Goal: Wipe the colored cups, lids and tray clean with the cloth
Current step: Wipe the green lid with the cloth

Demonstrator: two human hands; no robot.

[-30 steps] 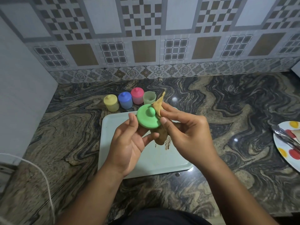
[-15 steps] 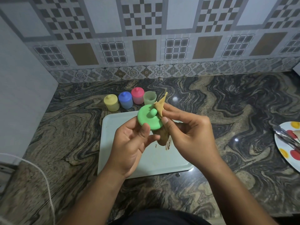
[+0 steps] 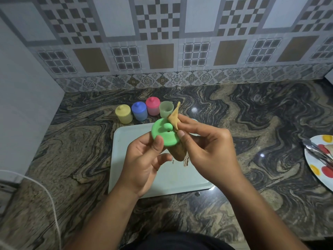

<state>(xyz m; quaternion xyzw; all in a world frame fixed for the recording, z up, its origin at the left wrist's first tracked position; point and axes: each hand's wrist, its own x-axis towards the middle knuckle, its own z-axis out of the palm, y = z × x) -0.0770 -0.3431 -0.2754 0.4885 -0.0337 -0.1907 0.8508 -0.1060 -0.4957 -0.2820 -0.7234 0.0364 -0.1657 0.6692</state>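
Note:
My left hand point(image 3: 144, 163) holds a green lid point(image 3: 163, 133) by its rim, knob facing me, above the pale tray point(image 3: 126, 159). My right hand point(image 3: 205, 150) pinches a tan cloth point(image 3: 173, 118) against the lid's right edge beside the knob; more cloth hangs below the lid. Behind the tray stand a yellow cup point(image 3: 123, 113), a blue cup point(image 3: 139, 110) and a pink cup point(image 3: 152, 105), each with its lid on, and a green cup point(image 3: 165, 109) without a lid. A brown smear point(image 3: 185, 160) lies on the tray.
The marble counter point(image 3: 252, 123) runs to a tiled wall at the back. A spotted plate point(image 3: 319, 170) with metal tongs point(image 3: 317, 150) sits at the right edge. A white cable point(image 3: 52, 201) crosses the lower left, beside a white wall panel point(image 3: 27, 105).
My left hand has turned the green lid a little and shifted its thumb along the rim. The cloth in my right hand has moved slightly along the lid's edge.

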